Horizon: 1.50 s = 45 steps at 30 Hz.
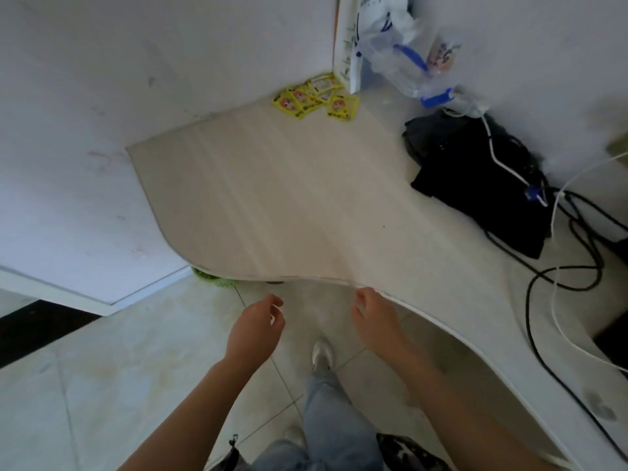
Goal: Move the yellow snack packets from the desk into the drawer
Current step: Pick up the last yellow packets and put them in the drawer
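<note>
Hands, left (255, 329) and right (373, 319), loosely curled and empty at the surface (272, 205) edge; your packets (316, 96) lie far ahead, roughly centred between them.

We have just one view, and it comes from a camera worn on the person's head. It looks forward and steeply down, so we see the table (306, 198) from above, bent by the wide lens. The near edge of the table sits close below us, and the far corner by the wall (136, 62) is well away at the top. The floor (136, 351) fills the bottom left. Both forearms reach up from the bottom edge, very near the camera.
</note>
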Tool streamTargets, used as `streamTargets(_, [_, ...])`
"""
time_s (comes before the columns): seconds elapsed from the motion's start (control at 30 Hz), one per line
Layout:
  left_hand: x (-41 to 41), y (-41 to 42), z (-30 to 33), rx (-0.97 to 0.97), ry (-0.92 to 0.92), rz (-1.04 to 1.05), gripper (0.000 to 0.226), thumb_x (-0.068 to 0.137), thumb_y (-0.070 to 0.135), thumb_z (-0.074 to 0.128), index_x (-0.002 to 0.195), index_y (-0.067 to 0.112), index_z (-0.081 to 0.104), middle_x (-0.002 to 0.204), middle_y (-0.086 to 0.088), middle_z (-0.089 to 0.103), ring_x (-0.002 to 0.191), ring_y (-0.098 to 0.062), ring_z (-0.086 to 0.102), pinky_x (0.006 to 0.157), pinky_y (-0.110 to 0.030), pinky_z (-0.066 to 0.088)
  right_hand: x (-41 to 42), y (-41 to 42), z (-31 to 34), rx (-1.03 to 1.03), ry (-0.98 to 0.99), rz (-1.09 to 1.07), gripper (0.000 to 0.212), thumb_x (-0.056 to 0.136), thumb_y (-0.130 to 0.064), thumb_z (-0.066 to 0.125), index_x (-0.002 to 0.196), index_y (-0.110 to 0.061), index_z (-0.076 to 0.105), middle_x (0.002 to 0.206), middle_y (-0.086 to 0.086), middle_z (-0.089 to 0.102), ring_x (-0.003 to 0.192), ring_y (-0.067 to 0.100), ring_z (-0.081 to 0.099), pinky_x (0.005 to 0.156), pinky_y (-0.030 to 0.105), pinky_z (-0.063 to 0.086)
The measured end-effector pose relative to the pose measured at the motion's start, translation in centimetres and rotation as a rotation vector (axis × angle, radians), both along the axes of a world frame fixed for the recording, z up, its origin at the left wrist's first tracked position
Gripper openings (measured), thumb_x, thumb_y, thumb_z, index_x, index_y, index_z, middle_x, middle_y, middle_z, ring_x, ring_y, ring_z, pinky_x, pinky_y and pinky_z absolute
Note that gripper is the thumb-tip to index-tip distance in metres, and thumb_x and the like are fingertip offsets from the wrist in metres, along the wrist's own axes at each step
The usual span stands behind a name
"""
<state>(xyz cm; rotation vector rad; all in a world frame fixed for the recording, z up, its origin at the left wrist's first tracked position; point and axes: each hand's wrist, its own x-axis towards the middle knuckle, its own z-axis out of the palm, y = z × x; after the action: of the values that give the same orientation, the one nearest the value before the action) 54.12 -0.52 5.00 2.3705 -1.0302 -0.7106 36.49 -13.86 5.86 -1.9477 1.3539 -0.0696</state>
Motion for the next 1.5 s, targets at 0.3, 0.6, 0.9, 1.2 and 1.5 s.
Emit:
streamTargets(0.3, [6.3,-12.3,1.5,-0.019,0.011,0.095,0.02,0.091,0.02,0.053,0.11,0.021,0.061,0.089,0.005,0.066,0.083,-0.015,0.061,0.075,-0.032,0.051,6.0,-13.8,2.4,-0.043,-0.022,0.126,0.033,0.095,-0.022,0.05,0.127,-0.013,0.05,0.122,0.004,0.058,0.112,0.017,0.054,0.094,0.027,0.042])
streamTargets(0.6, [12.9,-22.3,2.9,-0.014,-0.038,0.046,0.022,0.091,0.022,0.051,0.111,0.021,0.06,0.088,0.006,0.063,0.087,-0.017,0.06,0.077,-0.034,0.051,11.5,-24.3,3.1,-0.07,-0.03,0.137,0.032,0.095,-0.021,0.052,0.125,-0.011,0.051,0.12,0.007,0.058,0.11,0.02,0.056,0.091,0.026,0.041])
streamTargets(0.9, [22.0,-31.8,4.5,0.023,-0.026,0.062,0.024,0.089,0.019,0.052,0.11,0.019,0.062,0.102,-0.002,0.066,0.093,-0.023,0.061,0.081,-0.035,0.051,17.9,-32.5,4.4,-0.025,-0.081,-0.033,0.03,0.093,-0.02,0.055,0.121,-0.01,0.055,0.114,0.009,0.063,0.104,0.023,0.059,0.084,0.025,0.042])
streamTargets(1.2, [28.5,-40.0,4.4,0.067,0.078,0.239,0.021,0.087,0.018,0.057,0.106,0.015,0.065,0.109,-0.007,0.066,0.101,-0.027,0.061,0.082,-0.033,0.048,24.1,-40.2,5.3,0.006,-0.053,-0.062,0.031,0.091,-0.021,0.054,0.12,-0.01,0.056,0.113,0.008,0.063,0.104,0.025,0.059,0.089,0.034,0.048])
streamTargets(1.5, [32.2,-47.3,1.1,0.008,0.306,0.565,0.033,0.081,0.024,0.064,0.111,0.009,0.063,0.107,-0.016,0.069,0.101,-0.033,0.065,0.09,-0.043,0.054,29.2,-47.8,1.8,0.06,0.011,-0.13,0.031,0.089,-0.019,0.052,0.118,-0.008,0.056,0.116,0.011,0.063,0.11,0.029,0.057,0.079,0.024,0.035])
